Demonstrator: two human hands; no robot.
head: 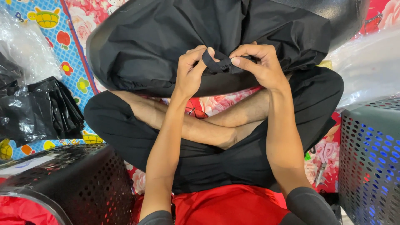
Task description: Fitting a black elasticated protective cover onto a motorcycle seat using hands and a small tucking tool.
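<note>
Black perforated basket (83,183) at lower left, its contents mostly hidden, a bit of red cloth (16,210) showing at its near edge; grey perforated basket (368,162) at right, inside not visible, blue showing through the holes; person sits cross-legged on a flowered floor mat (75,54); black garment (166,37) bunched over the knees; left hand (191,71) and right hand (258,64) both closed, pinching a narrow black fabric strip (216,64) at the garment's edge between thumbs and forefingers, hands near each other; folded black cloth pile (37,110) on the mat at left; clear plastic bags (371,62) at right and far left; small scissors (321,173) on the mat beside the grey basket; the garment hides the mat behind it.
</note>
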